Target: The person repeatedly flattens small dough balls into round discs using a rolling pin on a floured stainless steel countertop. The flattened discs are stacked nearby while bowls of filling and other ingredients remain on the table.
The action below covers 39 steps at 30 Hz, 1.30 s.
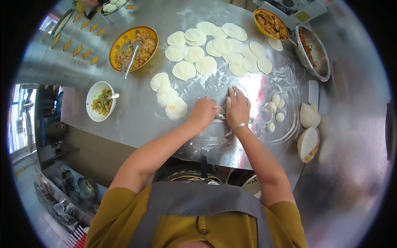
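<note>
On the floured steel table, my left hand (203,111) has its fingers curled at the edge of a small dough round (218,109). My right hand (238,107) lies palm down, fingers extended, over a short metallic rolling pin (220,116) whose end shows beyond the wrist. The palm hides most of the pin. Several small dough balls (272,107) sit to the right of my right hand. Many rolled dough wrappers (194,54) lie overlapping beyond my hands, and a short row of wrappers (167,95) is left of my left hand.
A yellow bowl of filling (114,59) with spoons stands at the upper left, a white bowl (89,104) below it. At the right are another filling bowl (256,21), a steel bowl (325,73), a dough lump (310,116), a scraper (313,90) and an oval container of white powder (308,144).
</note>
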{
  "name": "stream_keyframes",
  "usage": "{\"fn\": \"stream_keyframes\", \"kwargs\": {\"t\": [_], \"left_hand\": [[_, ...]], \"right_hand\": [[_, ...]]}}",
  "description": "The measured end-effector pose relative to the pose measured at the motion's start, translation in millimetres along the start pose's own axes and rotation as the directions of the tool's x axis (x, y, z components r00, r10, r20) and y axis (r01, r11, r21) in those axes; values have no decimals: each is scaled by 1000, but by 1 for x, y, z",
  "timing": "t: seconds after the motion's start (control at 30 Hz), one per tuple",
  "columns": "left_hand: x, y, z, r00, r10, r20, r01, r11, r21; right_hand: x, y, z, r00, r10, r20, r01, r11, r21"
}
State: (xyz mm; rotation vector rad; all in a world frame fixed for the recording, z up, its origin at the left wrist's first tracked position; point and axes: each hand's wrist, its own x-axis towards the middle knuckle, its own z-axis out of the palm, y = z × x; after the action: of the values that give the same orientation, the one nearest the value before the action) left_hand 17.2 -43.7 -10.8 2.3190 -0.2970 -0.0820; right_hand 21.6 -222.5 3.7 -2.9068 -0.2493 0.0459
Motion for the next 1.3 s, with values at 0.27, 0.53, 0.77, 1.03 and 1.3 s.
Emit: {"fn": "stream_keyframes", "kwargs": {"t": [0.27, 0.53, 0.77, 1.03, 1.3], "left_hand": [[-18, 7, -1, 988, -83, 134, 92, 994, -62], [-37, -13, -11, 864, -403, 302, 498, 775, -389], [1, -8, -13, 993, -105, 63, 111, 988, -104], [-12, -1, -7, 999, -51, 10, 51, 998, -30], [-43, -28, -17, 912, -375, 167, 410, 852, -326]], "right_hand": [[-35, -12, 3, 999, -36, 6, 36, 999, -31], [-113, -8, -5, 989, -78, 128, 88, 994, -70], [-20, 6, 6, 998, -53, -46, 55, 998, 36], [-4, -16, -3, 999, 4, -34, -3, 999, 41], [-101, -13, 1, 993, -60, 100, 67, 996, -61]]}}
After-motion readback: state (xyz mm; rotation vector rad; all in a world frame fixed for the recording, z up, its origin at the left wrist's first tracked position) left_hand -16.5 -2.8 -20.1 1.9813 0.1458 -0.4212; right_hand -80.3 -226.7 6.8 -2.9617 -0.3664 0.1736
